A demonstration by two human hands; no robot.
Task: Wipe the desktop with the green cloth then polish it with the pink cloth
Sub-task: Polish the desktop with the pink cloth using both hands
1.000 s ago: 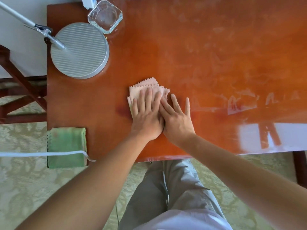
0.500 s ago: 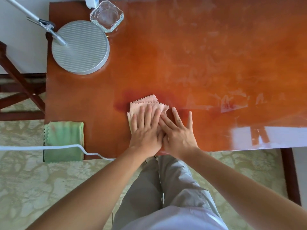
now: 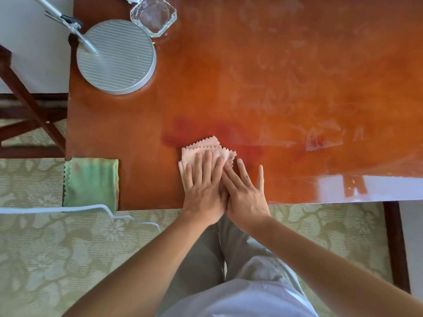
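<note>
A folded pink cloth with zigzag edges (image 3: 207, 150) lies on the glossy reddish-brown wooden desktop (image 3: 263, 76), close to its near edge. The left hand (image 3: 202, 187) lies flat on the cloth, fingers straight and slightly fanned. The right hand (image 3: 246, 195) presses flat just beside it, fingers spread wider, its inner fingers touching the cloth's right edge and the left hand. A folded green cloth (image 3: 91, 181) rests at the near left corner of the desktop, well apart from the hands. A round ribbed grey lamp base (image 3: 116, 57) and a clear glass dish (image 3: 153, 16) stand at the far left.
</note>
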